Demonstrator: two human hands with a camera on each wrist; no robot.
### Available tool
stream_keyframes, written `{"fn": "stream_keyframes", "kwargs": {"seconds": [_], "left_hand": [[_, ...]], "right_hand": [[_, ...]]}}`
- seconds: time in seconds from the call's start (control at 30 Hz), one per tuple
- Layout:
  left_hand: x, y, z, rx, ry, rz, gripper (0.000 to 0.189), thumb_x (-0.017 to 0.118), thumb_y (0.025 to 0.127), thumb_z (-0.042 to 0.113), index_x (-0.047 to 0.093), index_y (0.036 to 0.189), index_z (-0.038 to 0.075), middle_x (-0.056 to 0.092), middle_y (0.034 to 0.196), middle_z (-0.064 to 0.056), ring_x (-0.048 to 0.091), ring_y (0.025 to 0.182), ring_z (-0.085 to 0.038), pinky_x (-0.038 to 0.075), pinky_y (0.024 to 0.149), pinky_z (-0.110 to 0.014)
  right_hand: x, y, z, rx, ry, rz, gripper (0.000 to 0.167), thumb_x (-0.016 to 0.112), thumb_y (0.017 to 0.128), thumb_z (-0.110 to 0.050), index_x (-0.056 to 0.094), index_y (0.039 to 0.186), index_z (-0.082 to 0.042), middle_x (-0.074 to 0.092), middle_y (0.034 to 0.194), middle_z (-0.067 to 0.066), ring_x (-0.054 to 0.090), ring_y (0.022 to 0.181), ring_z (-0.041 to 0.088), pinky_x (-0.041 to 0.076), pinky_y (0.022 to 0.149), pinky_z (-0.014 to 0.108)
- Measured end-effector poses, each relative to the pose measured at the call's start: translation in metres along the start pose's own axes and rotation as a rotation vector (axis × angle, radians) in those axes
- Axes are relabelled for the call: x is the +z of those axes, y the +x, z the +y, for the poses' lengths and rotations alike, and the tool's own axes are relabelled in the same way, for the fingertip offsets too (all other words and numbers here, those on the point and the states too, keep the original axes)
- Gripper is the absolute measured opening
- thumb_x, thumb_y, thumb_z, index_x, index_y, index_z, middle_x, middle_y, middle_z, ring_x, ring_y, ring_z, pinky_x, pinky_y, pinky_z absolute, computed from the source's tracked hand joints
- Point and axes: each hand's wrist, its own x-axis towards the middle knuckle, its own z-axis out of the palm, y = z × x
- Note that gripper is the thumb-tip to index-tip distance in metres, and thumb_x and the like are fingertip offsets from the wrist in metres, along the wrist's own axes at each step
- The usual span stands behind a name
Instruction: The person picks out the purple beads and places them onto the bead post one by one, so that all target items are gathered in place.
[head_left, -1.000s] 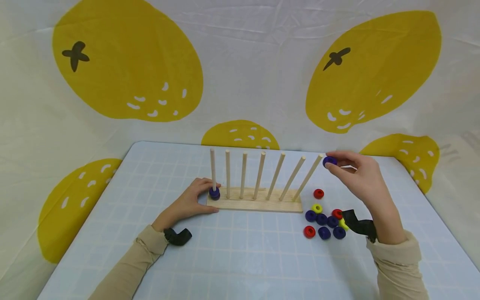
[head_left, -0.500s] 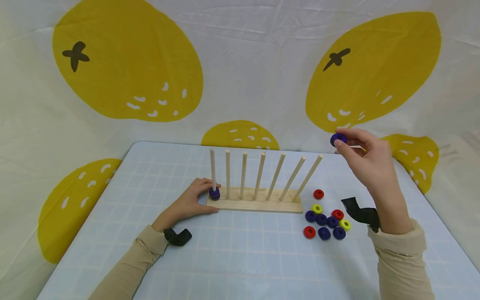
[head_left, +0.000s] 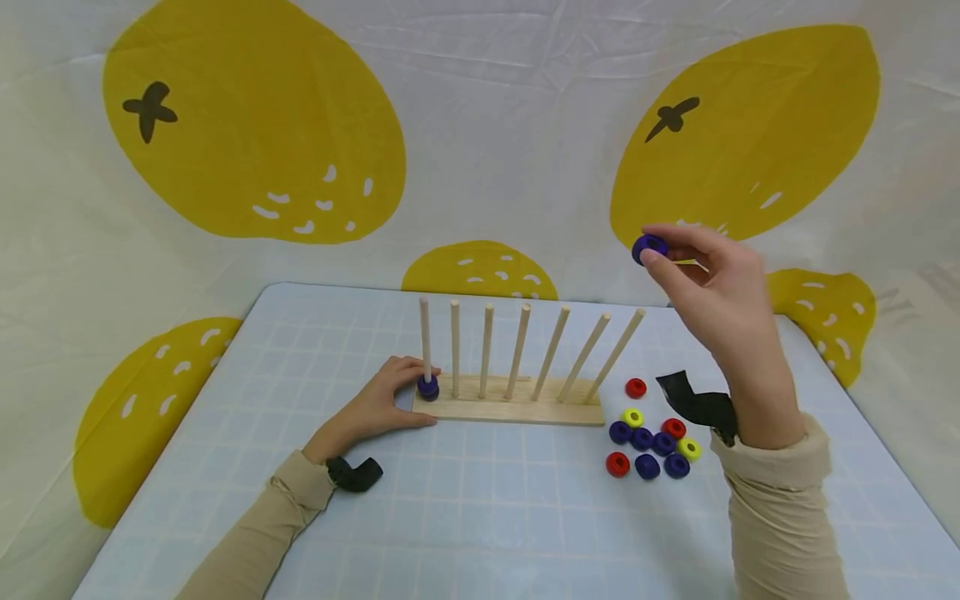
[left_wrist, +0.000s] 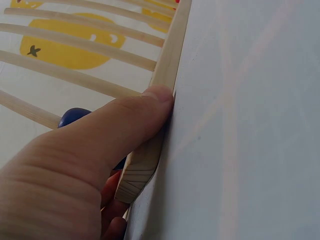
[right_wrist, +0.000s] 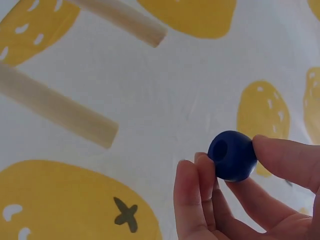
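My left hand (head_left: 381, 400) holds the left end of a wooden peg board (head_left: 517, 410), thumb along its front edge and fingers round behind. In the left wrist view the thumb (left_wrist: 125, 117) presses on the base beside its end grain. Dark blue beads (head_left: 428, 387) sit stacked at the foot of the leftmost peg (head_left: 425, 333); the other pegs are bare. Raised above and right of the rightmost peg (head_left: 617, 354), my right hand (head_left: 723, 296) pinches a blue bead (right_wrist: 232, 156) between thumb and fingertips. Its hole shows in the right wrist view.
Loose beads lie on the table right of the board: several blue ones (head_left: 663, 444), red ones (head_left: 618, 464) and yellow ones (head_left: 632, 417). The table (head_left: 480, 517) has a pale blue gridded top. Behind it hangs a white cloth (head_left: 510, 150) with yellow fruit prints.
My right hand has lifted the blue bead higher from beside the rightmost peg's top, drifting right and then back left. The left hand and the board have stayed put.
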Motion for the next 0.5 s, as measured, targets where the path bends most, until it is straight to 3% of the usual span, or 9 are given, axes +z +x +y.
{"fn": "stream_keyframes", "kwargs": {"seconds": [0.5], "left_hand": [[0.0, 0.0, -0.001, -0.007, 0.006, -0.005, 0.065, 0.091, 0.071, 0.024, 0.065, 0.13, 0.012, 0.058, 0.13, -0.003, 0.045, 0.117, -0.022, 0.038, 0.101, -0.051]], "right_hand": [[0.032, 0.011, -0.038, -0.122, 0.11, -0.062, 0.028, 0.069, 0.094, -0.009, 0.07, 0.121, -0.004, 0.067, 0.108, 0.007, 0.061, 0.096, 0.016, 0.049, 0.088, 0.02]]}}
